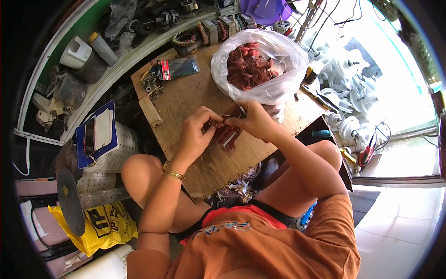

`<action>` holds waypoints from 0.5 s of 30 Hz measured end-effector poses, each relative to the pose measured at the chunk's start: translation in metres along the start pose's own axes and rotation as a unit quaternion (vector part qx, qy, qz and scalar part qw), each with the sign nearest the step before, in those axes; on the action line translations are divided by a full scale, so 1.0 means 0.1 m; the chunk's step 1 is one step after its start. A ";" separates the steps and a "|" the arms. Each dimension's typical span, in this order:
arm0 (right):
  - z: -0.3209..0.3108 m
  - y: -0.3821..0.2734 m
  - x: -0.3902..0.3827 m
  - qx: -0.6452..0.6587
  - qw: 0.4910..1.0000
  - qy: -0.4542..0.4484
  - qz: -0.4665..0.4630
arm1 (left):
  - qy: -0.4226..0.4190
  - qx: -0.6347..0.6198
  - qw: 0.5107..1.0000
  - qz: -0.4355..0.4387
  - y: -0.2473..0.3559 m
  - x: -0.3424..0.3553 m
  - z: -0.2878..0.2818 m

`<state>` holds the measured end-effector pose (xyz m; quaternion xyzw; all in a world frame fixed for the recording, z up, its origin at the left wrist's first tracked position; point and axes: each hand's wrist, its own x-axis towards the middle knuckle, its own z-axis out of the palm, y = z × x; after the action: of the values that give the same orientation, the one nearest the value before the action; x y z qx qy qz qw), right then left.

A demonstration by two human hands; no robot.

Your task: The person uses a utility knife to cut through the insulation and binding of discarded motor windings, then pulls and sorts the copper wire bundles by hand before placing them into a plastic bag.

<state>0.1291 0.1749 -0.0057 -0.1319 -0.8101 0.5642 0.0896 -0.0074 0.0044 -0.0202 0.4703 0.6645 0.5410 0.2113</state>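
Note:
My left hand [199,131] is closed, with thumb and fingers pinching the edge of a small dark red part [217,124] above the wooden board. My right hand [253,122] is closed at the other side of the same part. A thin grey metal piece [242,111] sticks up between its fingers; its lower end is hidden. Just below the hands, more dark red pieces with a pale strip [227,139] show against the board. Beyond them stands an open clear plastic bag [285,90] with many similar dark red pieces [248,67] inside.
The wooden board [186,104] lies before my knees. A flat packet [179,69] and small metal hardware [151,84] lie at its far left, wound motor stators [209,32] behind. Pliers [320,97] lie right, near a heap of translucent plastic parts [350,93].

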 end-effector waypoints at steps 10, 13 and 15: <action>0.04 0.01 0.05 -0.207 0.967 0.149 0.013 | -0.054 0.259 0.941 0.212 0.23 -0.13 -0.03; -0.28 0.28 0.16 -0.095 0.992 0.087 0.002 | -0.035 0.023 0.997 0.062 0.14 -0.17 -0.08; -0.33 0.32 0.15 -0.068 0.996 0.054 0.025 | 0.014 -0.166 0.985 -0.040 0.05 -0.17 -0.16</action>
<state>0.1284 0.2194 -0.0244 -0.1884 -0.8369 0.5020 0.1101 -0.0099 -0.0187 -0.0148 0.3937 0.5868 0.6415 0.2985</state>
